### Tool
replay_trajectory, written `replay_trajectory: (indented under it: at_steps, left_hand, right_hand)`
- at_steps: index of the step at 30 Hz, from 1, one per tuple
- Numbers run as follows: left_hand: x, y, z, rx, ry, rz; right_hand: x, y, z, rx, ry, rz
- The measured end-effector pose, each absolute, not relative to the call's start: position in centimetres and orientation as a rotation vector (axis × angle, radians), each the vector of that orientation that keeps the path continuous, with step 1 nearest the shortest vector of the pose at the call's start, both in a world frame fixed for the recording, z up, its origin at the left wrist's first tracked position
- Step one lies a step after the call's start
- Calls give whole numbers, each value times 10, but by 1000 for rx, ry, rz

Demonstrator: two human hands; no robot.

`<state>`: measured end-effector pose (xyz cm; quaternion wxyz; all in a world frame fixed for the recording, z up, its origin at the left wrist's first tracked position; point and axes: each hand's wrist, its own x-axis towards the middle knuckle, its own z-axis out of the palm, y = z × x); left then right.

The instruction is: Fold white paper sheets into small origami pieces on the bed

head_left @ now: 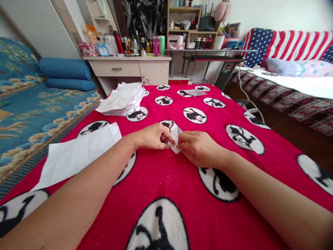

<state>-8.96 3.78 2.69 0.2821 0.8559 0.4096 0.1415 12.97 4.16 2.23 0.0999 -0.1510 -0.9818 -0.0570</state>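
Observation:
A small folded piece of white paper [176,133] lies on the red cloth between my two hands. My left hand [155,136] has its fingers curled and pressed on the paper's left edge. From the other side, my right hand [199,147] pinches the paper's right edge with closed fingers. Part of the paper is hidden behind the fingers. To the left, a creased white sheet [80,152] lies spread out beside my left forearm. Farther back is a thick, uneven stack of white papers [122,99].
Beneath everything is a red cloth [161,180] with black-and-white oval figures. Small folded papers [195,92] lie at its far end. A blue patterned sofa [39,121] borders the left side, a bed [293,83] stands right, and a white dresser [130,67] is behind. A white cable [246,93] hangs at right.

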Motion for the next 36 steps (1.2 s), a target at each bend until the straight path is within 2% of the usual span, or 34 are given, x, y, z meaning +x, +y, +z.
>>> replay_trajectory:
  at_steps: [4,17,21,24,29,36]
  left_hand:
    - [-91,38,26,2287,1107,402]
    - [-86,44,20,2289,985,811]
    - [-84,44,22,1975,1242,1204]
    - [-81,46,21,1467,1205,1407]
    - [-69,45,16,932,1056,1428]
    - [-56,37,14,811,1036,1254]
  right_hand:
    - [128,42,19,-455,-2861,-207]
    - [129,45,6,-646,-2247,341]
    - [125,49,6,-814,-1939,489]
    - [122,54,5,-883,-1613,791]
    - [118,52,8,-849,-1404,1404]
    - [116,50,7,-885,-1397,1430]
